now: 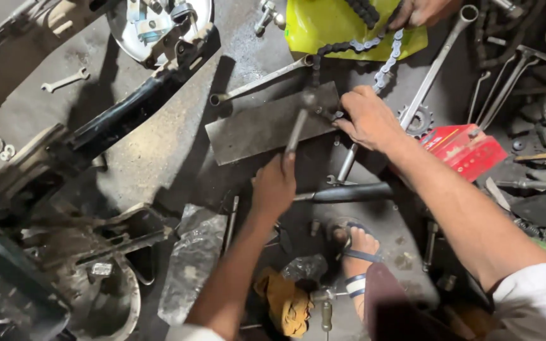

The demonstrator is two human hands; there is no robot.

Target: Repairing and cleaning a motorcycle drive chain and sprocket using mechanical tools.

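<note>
Where the worn concrete floor (159,139) meets the left of the view, a black steel frame tube (134,107) lies diagonally, well apart from the work. Near the centre, a flat grey rectangular steel plate (266,123) rests on the floor and serves as an anvil surface; judged heavy and rigid, it should not shift under blows. The left hand (275,186) is closed fully around the handle of a dark metal hammer (298,129), whose head sits blurred above the plate's right end. Grip is at the handle's lower end, which suits a swung, head-heavy tool. The right hand (369,117) is curled, fingertips pinching the end of a dark steel roller chain (383,66) against the plate's right edge. The chain runs up to a yellow plastic bag (323,28). It is judged heavy, limp between links, likely greasy and slippery; hold it close to the link being struck. A long chrome ring spanner (434,69) and a red cardboard box (462,148) lie to the right.
</note>
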